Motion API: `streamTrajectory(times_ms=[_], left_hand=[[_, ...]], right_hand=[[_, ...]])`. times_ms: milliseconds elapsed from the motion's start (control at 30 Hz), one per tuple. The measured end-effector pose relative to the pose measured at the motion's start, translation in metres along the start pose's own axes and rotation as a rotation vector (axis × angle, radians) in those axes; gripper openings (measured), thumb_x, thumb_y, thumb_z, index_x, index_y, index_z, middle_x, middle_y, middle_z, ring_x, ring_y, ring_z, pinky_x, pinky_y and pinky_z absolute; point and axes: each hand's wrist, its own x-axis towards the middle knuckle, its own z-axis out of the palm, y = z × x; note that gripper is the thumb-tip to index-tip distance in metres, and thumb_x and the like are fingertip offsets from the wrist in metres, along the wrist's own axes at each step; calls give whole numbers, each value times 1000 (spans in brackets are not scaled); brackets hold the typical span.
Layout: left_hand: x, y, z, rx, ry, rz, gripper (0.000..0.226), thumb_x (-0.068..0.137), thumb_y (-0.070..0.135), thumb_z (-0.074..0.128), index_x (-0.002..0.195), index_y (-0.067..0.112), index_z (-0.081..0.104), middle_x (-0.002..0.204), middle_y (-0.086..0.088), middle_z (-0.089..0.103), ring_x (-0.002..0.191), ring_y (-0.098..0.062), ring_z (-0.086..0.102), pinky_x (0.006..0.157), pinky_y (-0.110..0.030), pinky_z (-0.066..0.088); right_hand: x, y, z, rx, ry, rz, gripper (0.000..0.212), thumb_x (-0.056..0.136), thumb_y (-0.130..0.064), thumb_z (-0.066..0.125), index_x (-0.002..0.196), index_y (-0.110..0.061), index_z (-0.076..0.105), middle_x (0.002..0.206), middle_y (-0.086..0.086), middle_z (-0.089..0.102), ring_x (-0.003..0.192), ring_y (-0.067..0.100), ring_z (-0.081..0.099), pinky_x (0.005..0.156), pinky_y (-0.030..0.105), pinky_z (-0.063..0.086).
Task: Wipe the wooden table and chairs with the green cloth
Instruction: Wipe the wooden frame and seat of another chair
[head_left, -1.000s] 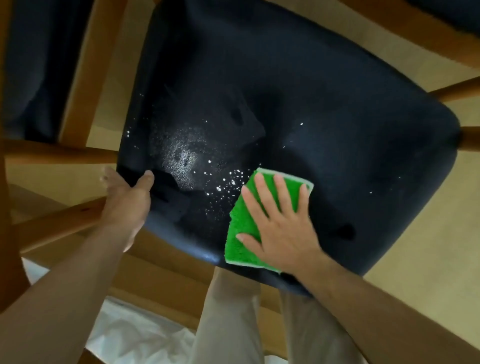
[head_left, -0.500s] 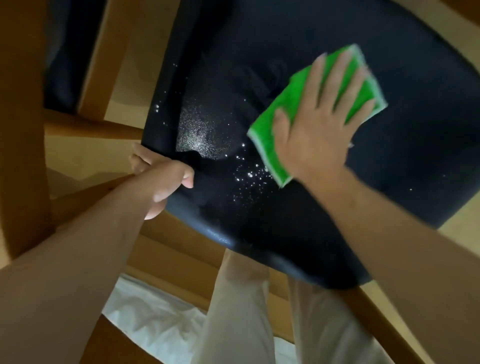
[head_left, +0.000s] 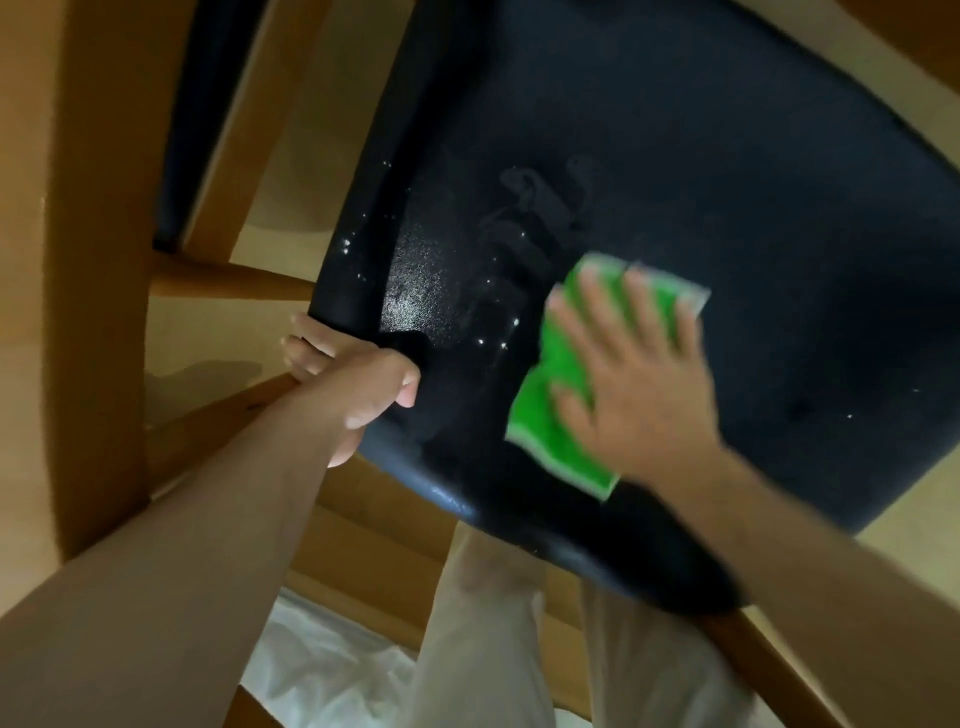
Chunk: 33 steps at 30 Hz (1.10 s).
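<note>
Floor: a pale wooden floor (head_left: 332, 156) was seen beneath and around the furniture; a white sheet-like material (head_left: 322, 675) was noted at the lower edge, its nature not determinable.
Chair seat: a dark padded chair seat (head_left: 727, 208) was viewed from above, tilted across the frame, with wooden chair rails (head_left: 223, 275) visible at its left side.
Seat condition: white specks (head_left: 493, 332) and a glossy damp patch were recorded on the left part of the seat, just beside the cloth.
Green cloth: the green cloth (head_left: 556, 415) was found lying flat on the seat, left of centre, with pale edging visible at its corners.
Right hand: the right hand (head_left: 639, 384) was pressed flat upon the cloth, fingers spread wide; no closed grip was formed. The hand was blurred.
Left hand: the left hand (head_left: 358, 384) was clamped on the seat's left edge, thumb on top, fingers curled underneath; the grip was closed on the seat.
Person: light trouser legs (head_left: 483, 649) were observed below the seat's near edge.
</note>
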Motion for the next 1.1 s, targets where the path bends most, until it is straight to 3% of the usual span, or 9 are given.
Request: streamTrajectory(times_ms=[133,267,367,567,667,767,867,1033,1100], left_hand=[[-1,3,1,60,11,-30,121,67,4,62,145,15,-31,157,2,-25,145,-17,-18,117,-51,10],[-2,6,0,110,5,-58,121,69,6,62,144,15,-32,156,-1,-28,146,-18,-18,117,-51,12],[-9,10,0,119,15,-58,118,71,6,62,145,13,-30,158,-3,-21,147,-20,-12,117,-49,15],[-18,20,-1,134,8,-45,102,82,1,59,149,4,-19,158,-15,-19,147,-27,-13,119,-45,9],[-23,23,-1,152,5,-57,109,80,1,59,146,7,-27,156,-13,-29,144,-23,-24,119,-44,4],[-19,21,-1,179,-6,-46,104,82,4,57,146,5,-24,155,-16,-29,144,-28,-23,118,-47,1],[-12,17,-2,187,-19,-68,112,77,6,59,144,8,-31,152,-14,-36,142,-25,-29,118,-47,-1],[-8,11,0,165,-27,-74,118,72,11,60,141,11,-36,150,-11,-41,140,-23,-34,114,-48,3],[-10,13,0,161,-28,-87,118,73,10,60,142,10,-36,150,-12,-40,140,-24,-32,114,-47,5]], right_hand=[[87,61,-31,37,50,402,69,94,-52,26,154,-23,9,162,6,9,147,35,7,113,61,8],[126,41,-38,104,113,699,71,94,-50,21,155,-14,9,162,11,6,147,38,4,113,63,6],[98,-10,-24,49,66,561,73,95,-51,23,154,-11,10,161,16,8,146,40,6,113,63,6],[-24,-95,20,-41,-129,-38,80,91,-49,40,154,-12,7,161,15,10,145,41,8,112,61,-2],[-45,-92,25,-41,-216,-184,83,85,-48,47,154,-16,12,160,10,13,146,37,8,113,59,0],[-17,-63,11,-16,-166,-220,74,84,-46,43,152,-24,22,160,-1,17,146,27,20,114,54,10],[48,-21,-14,-9,-38,76,66,91,-43,32,152,-23,22,160,2,20,145,30,22,111,55,21],[165,14,-44,174,69,593,63,100,-45,21,155,-19,6,163,5,2,148,31,-1,115,60,4],[183,-1,-45,207,86,683,64,101,-45,21,155,-15,5,162,8,0,148,34,-4,114,63,1]])
